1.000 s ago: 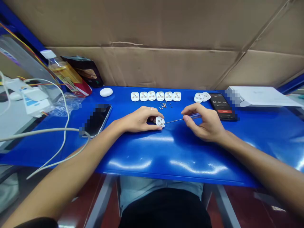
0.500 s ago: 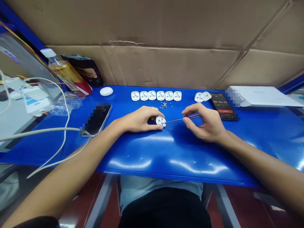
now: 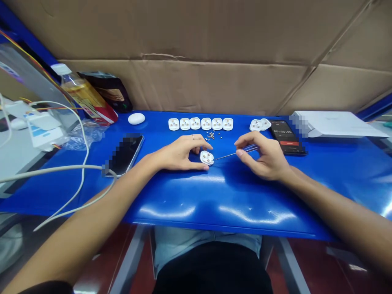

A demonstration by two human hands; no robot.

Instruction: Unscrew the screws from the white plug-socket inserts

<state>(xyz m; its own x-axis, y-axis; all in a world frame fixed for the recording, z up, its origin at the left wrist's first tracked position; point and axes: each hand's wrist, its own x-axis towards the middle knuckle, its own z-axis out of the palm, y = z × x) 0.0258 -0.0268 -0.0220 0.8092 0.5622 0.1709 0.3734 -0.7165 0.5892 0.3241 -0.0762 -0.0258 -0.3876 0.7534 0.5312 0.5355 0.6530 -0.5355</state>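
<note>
My left hand (image 3: 179, 153) rests on the blue table (image 3: 214, 196) and pinches a white plug part (image 3: 206, 157) between thumb and fingers. My right hand (image 3: 263, 157) grips a thin screwdriver (image 3: 228, 154) with a blue handle, its tip touching the plug part. Behind the hands a row of several white plug parts (image 3: 200, 123) lies along the table's back, with a small heap of screws (image 3: 212, 135) in front of it. Two more white plug parts (image 3: 259, 124) lie to the right of the row.
A dark phone (image 3: 124, 154) lies left of my left hand, with white cables (image 3: 73, 169) crossing near it. A phone showing a timer (image 3: 286, 136) lies at right, beside a white flat box (image 3: 337, 123). A white earbud case (image 3: 136, 118), a bottle (image 3: 82, 96) and cardboard wall stand behind.
The plug part has tilted slightly in my left hand's fingers. Both hands stay in nearly the same place, the screwdriver tip still at the part.
</note>
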